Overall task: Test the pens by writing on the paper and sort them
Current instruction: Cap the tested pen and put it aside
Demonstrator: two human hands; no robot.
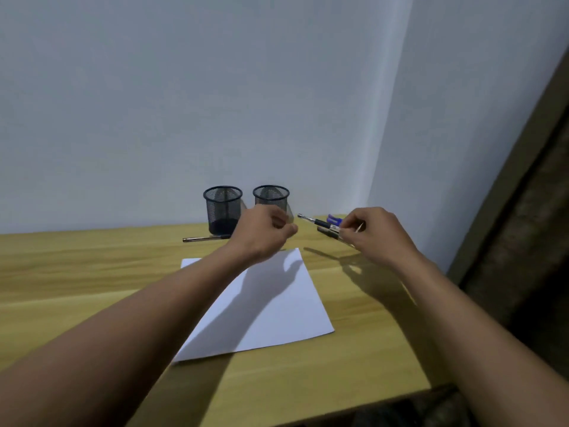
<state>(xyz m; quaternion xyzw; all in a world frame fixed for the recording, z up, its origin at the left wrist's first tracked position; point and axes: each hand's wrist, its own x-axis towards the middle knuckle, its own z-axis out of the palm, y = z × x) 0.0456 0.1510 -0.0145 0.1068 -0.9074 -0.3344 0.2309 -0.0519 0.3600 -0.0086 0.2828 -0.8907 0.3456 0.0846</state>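
Hands (374, 232) (264, 231) uncap slim pen (320, 223) above flat white paper (271, 306).

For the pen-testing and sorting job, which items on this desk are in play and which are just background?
In play:
- white paper
- pen in the right hand
- right hand
- left hand
- pen lying by the cups
- loose pens at the back right
- two mesh cups

Background:
- wooden desk
- wall
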